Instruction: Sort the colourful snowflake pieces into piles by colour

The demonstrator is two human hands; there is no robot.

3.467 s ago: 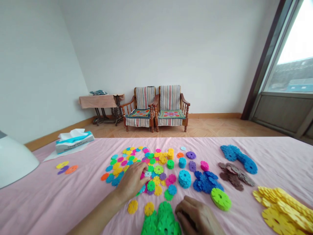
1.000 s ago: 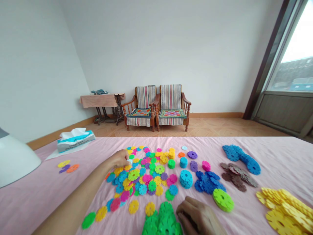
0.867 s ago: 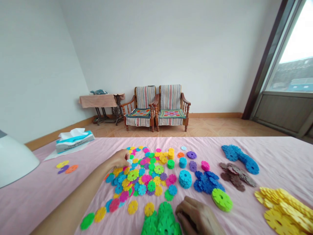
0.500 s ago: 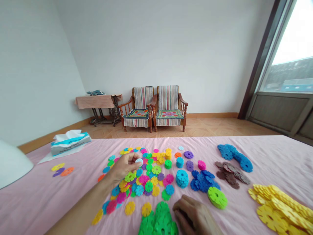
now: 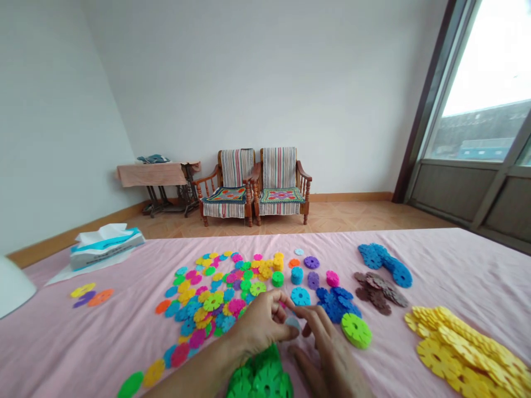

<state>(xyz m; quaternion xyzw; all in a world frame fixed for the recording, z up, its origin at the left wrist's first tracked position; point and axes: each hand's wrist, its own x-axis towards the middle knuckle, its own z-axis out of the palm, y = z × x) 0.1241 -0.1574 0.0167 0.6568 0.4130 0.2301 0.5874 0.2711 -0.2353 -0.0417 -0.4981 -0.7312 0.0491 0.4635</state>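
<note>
My left hand (image 5: pixel 265 320) is closed on a pale, whitish snowflake disc (image 5: pixel 292 323), pinched between thumb and fingers. Right beside it is my right hand (image 5: pixel 323 345), thumb and fingers apart; its fingertips reach close to the disc, and whether they touch it is unclear. Below both hands lies a pile of green snowflake discs (image 5: pixel 261 378), partly covered by my left hand. Small mixed-colour discs (image 5: pixel 194 304) spread loosely to the left. A light-blue stack (image 5: pixel 300 296) stands just beyond my fingers, with a dark-blue pile (image 5: pixel 338 303) and a lime-green stack (image 5: pixel 357 330) to the right.
Yellow discs (image 5: pixel 468 348) are heaped at the right, with brown (image 5: pixel 379 290) and blue (image 5: pixel 384 262) piles behind. A tissue box (image 5: pixel 105 249) sits on the pink cloth (image 5: pixel 83 348) at the left. Two wooden armchairs (image 5: pixel 280 168) stand beyond the table.
My left hand has moved right and nearer from over the mixed discs, carrying the pale disc to my right hand. My right hand has lifted and opened its fingers. The view has shifted slightly.
</note>
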